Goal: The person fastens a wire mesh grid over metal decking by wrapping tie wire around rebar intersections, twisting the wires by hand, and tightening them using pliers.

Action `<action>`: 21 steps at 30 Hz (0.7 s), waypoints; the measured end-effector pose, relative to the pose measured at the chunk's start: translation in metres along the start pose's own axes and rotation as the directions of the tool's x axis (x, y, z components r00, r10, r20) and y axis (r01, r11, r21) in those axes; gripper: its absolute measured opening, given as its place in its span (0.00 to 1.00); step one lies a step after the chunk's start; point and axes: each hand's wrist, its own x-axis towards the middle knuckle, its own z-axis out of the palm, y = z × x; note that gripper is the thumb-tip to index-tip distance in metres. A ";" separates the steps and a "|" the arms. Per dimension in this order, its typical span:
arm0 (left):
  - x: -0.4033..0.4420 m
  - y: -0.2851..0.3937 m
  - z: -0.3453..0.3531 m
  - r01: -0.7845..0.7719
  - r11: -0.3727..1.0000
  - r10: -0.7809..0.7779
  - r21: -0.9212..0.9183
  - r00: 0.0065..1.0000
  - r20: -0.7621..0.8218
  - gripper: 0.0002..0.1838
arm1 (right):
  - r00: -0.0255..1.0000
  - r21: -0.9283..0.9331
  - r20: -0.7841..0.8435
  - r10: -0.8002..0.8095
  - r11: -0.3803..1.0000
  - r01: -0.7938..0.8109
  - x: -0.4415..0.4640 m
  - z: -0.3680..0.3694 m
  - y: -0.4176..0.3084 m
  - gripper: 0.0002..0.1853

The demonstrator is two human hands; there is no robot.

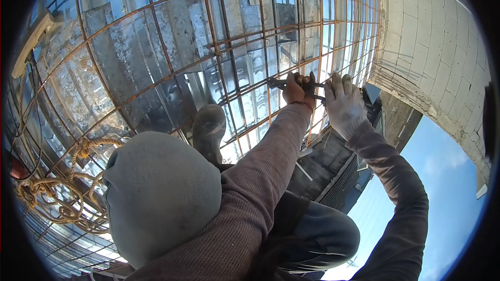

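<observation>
My left hand (296,89), bare and in a brown knit sleeve, is wrapped round dark metal pincers (276,84). The jaw end sticks out to the left, against the rusty rebar mesh (267,47). Close to the handle ends on the right is my right hand (346,105), wearing a pale work glove. Its fingers are bent toward the bars; their undersides are hidden, along with anything they hold. The mesh stands in front of shiny corrugated metal sheets (179,36).
Coiled rope (67,198) hangs on the mesh at left, near a piece of wood (34,41). A dark boot (208,130) and a rounded grey cloth-covered form (161,198) are below the mesh. A bent knee (328,234) shows lower right. A block wall (427,36) borders the right.
</observation>
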 end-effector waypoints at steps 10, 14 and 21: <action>0.001 0.010 -0.019 0.013 0.978 -0.031 0.207 0.996 0.083 0.12 | 0.668 0.619 0.743 0.034 0.346 -0.705 0.033 0.008 0.046 0.22; -0.003 0.007 -0.009 0.006 0.979 0.000 0.205 1.000 -0.029 0.15 | 0.951 -0.260 -0.030 -0.308 0.921 0.290 -0.001 -0.022 0.016 0.25; 0.001 0.005 -0.008 0.020 0.987 -0.017 0.161 1.000 -0.015 0.13 | 0.993 -0.242 0.111 0.037 0.970 -0.009 0.000 0.009 0.015 0.24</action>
